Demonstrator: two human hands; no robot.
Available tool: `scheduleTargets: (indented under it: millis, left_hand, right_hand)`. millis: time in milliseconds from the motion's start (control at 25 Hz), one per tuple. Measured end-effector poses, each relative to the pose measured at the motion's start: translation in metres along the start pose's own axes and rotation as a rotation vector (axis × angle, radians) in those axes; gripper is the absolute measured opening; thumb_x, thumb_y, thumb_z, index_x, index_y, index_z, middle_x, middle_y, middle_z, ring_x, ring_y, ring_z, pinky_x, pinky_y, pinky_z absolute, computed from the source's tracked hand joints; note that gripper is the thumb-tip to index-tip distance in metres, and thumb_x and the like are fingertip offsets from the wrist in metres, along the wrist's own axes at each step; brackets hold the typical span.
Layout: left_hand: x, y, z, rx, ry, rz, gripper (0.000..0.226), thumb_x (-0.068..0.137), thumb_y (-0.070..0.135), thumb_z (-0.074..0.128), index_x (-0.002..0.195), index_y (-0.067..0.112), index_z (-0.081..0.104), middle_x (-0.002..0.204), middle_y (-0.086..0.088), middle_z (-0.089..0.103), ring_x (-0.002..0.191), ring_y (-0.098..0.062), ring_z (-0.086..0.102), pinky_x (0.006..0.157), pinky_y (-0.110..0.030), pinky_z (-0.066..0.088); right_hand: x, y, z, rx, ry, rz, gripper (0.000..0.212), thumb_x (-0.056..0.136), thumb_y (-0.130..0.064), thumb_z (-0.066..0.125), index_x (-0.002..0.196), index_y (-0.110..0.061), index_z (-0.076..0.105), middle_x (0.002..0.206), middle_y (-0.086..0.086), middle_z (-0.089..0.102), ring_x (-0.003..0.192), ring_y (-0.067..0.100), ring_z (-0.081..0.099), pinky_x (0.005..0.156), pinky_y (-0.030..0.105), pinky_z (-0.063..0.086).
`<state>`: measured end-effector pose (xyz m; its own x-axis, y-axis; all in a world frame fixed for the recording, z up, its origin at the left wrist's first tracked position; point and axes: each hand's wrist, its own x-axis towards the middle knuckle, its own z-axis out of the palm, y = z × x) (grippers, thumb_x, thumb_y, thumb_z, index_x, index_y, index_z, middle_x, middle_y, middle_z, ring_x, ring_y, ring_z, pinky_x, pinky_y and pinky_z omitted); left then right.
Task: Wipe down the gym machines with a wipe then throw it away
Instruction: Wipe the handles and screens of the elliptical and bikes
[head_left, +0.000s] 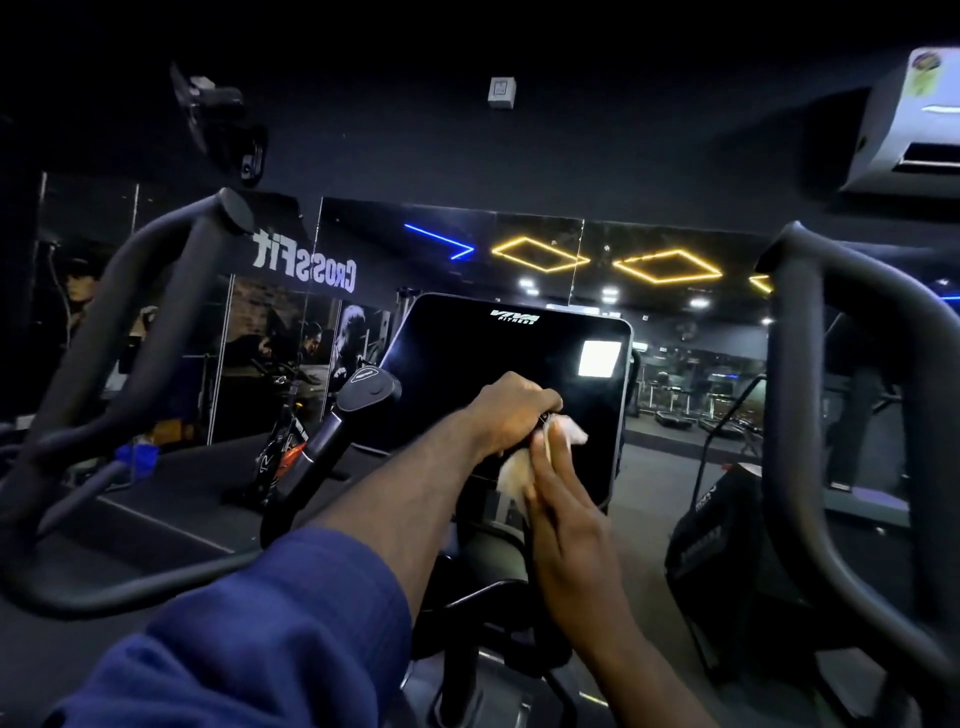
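Your left hand (511, 410) and right hand (563, 525) cover most of the wipe (574, 435). The right handlebar (795, 415) and the air conditioner (904, 130) are cut off at the right edge.

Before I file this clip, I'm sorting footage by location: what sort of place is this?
Most likely a gym. The console carries a fitness logo, curved handlebars flank it, and the mirror reflects CrossFit lettering and treadmills.
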<state>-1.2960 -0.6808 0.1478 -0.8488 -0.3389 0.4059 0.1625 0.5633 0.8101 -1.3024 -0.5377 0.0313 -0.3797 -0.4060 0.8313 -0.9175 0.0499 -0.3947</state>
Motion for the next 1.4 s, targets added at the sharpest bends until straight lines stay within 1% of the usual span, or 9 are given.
scheduleTargets:
  millis: [120, 280, 480, 720, 960, 1040, 1120, 1200, 1400]
  left_hand:
    - [-0.001, 0.002, -0.002, -0.004, -0.015, -0.008, 0.043, 0.093, 0.033, 0.067, 0.052, 0.022, 0.062, 0.057, 0.006, 0.056, 0.063, -0.016, 0.051, 0.067, -0.032, 0.044]
    - [-0.005, 0.006, -0.002, 0.031, -0.011, -0.004, 0.033, 0.101, 0.034, 0.062, 0.072, 0.020, 0.065, 0.070, 0.002, 0.061, 0.070, -0.016, 0.056, 0.061, -0.032, 0.042]
    - [-0.009, 0.012, -0.004, 0.018, -0.031, -0.030, 0.031, 0.099, 0.024, 0.065, 0.071, 0.013, 0.067, 0.064, 0.001, 0.061, 0.064, -0.015, 0.052, 0.069, -0.032, 0.045]
    - [-0.014, 0.011, -0.004, 0.056, 0.016, -0.045, 0.032, 0.100, 0.037, 0.062, 0.072, 0.022, 0.064, 0.070, 0.002, 0.061, 0.070, -0.016, 0.056, 0.065, -0.032, 0.044]
    - [-0.008, 0.018, -0.002, 0.028, -0.008, -0.052, 0.032, 0.100, 0.027, 0.064, 0.070, 0.018, 0.066, 0.060, 0.002, 0.060, 0.059, -0.012, 0.054, 0.064, -0.030, 0.043]
    - [-0.008, 0.015, -0.003, 0.043, 0.005, -0.044, 0.036, 0.101, 0.025, 0.063, 0.066, 0.017, 0.062, 0.060, 0.003, 0.058, 0.057, -0.012, 0.051, 0.059, -0.029, 0.041]
    - [-0.009, 0.013, -0.003, 0.051, 0.007, -0.025, 0.038, 0.102, 0.026, 0.062, 0.064, 0.018, 0.060, 0.063, 0.003, 0.057, 0.059, -0.013, 0.051, 0.061, -0.029, 0.041]
    - [-0.008, 0.014, 0.000, 0.099, -0.004, 0.003, 0.037, 0.103, 0.027, 0.060, 0.067, 0.019, 0.061, 0.071, 0.001, 0.059, 0.071, -0.016, 0.055, 0.071, -0.033, 0.045]
    - [-0.007, 0.010, -0.001, 0.111, 0.000, -0.025, 0.031, 0.099, 0.034, 0.059, 0.072, 0.022, 0.067, 0.082, -0.003, 0.067, 0.084, -0.022, 0.062, 0.088, -0.042, 0.052]
  right_hand:
    - [-0.007, 0.013, 0.006, -0.111, -0.091, -0.104, 0.063, 0.108, -0.007, 0.050, 0.164, -0.024, 0.025, 0.172, -0.023, 0.006, 0.161, 0.010, 0.004, 0.130, 0.031, 0.013]
    - [-0.048, 0.032, -0.016, -0.353, -0.262, -0.392, 0.052, 0.108, -0.021, 0.046, 0.159, -0.017, 0.041, 0.171, -0.009, 0.025, 0.161, 0.021, 0.011, 0.124, 0.053, 0.027]
    - [0.006, 0.010, -0.007, -0.578, -0.287, -0.401, 0.047, 0.099, -0.025, 0.038, 0.133, -0.017, 0.068, 0.152, -0.004, 0.053, 0.161, 0.013, 0.001, 0.127, 0.045, 0.003]
    - [-0.047, 0.032, -0.004, -0.622, -0.232, -0.509, 0.040, 0.090, -0.013, 0.059, 0.128, -0.013, 0.069, 0.142, -0.001, 0.057, 0.160, 0.021, 0.015, 0.128, 0.049, 0.015]
    - [0.013, 0.000, 0.010, -0.514, -0.067, -0.324, 0.064, 0.092, -0.012, 0.038, 0.155, -0.010, 0.038, 0.166, 0.012, 0.035, 0.159, 0.028, 0.017, 0.130, 0.040, 0.010]
    - [-0.015, -0.006, 0.010, -0.225, -0.086, -0.083, 0.067, 0.106, -0.012, 0.042, 0.166, -0.030, 0.016, 0.174, -0.008, 0.006, 0.160, 0.008, 0.009, 0.125, 0.016, 0.012]
    - [-0.032, -0.007, 0.004, -0.016, -0.112, 0.188, 0.070, 0.108, -0.032, 0.053, 0.165, -0.037, 0.013, 0.166, -0.018, 0.027, 0.138, -0.011, 0.040, 0.105, 0.006, 0.036]
    - [-0.008, -0.002, 0.002, 0.122, -0.082, 0.374, 0.044, 0.101, -0.045, 0.062, 0.140, -0.029, 0.050, 0.121, -0.008, 0.072, 0.096, 0.005, 0.071, 0.085, 0.038, 0.061]
    - [0.053, -0.006, 0.006, 0.336, -0.057, 0.574, 0.033, 0.095, -0.040, 0.070, 0.086, -0.008, 0.071, 0.070, 0.014, 0.074, 0.061, 0.031, 0.073, 0.066, 0.063, 0.061]
